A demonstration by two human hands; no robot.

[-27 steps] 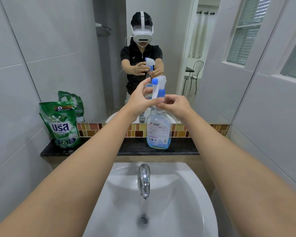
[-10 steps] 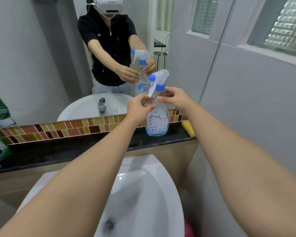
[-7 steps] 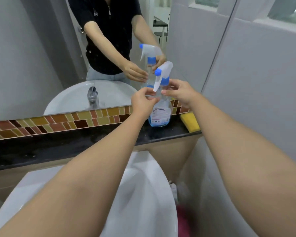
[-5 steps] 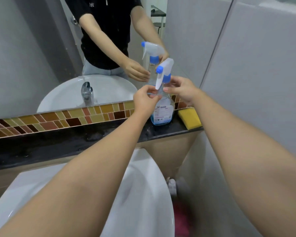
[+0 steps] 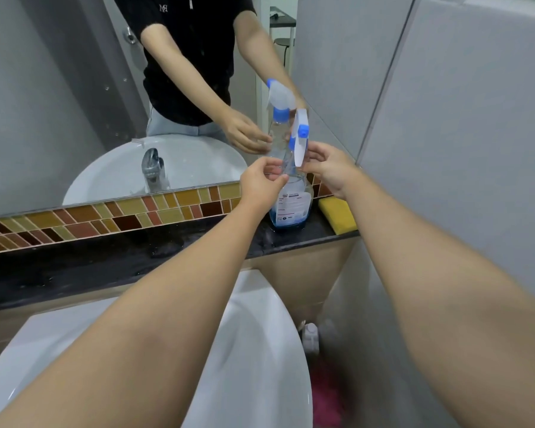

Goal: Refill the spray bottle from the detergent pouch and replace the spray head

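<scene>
A clear spray bottle (image 5: 292, 205) with a white label and a little blue liquid at its bottom stands on the dark ledge (image 5: 105, 257), near the right end. Its white and blue spray head (image 5: 300, 140) sits on the neck. My left hand (image 5: 260, 186) pinches the neck from the left. My right hand (image 5: 328, 168) holds the neck just under the spray head from the right. The detergent pouch is out of view.
A yellow sponge (image 5: 337, 214) lies on the ledge just right of the bottle. The white basin (image 5: 254, 350) sits below the ledge. A mirror (image 5: 74, 103) above the tile strip reflects the tap, the bottle and a person's arms. Grey wall stands at right.
The bottle was carried from the ledge's middle to its right end beside the sponge, both hands still on its neck. My view followed right and down; the green pouch left the frame.
</scene>
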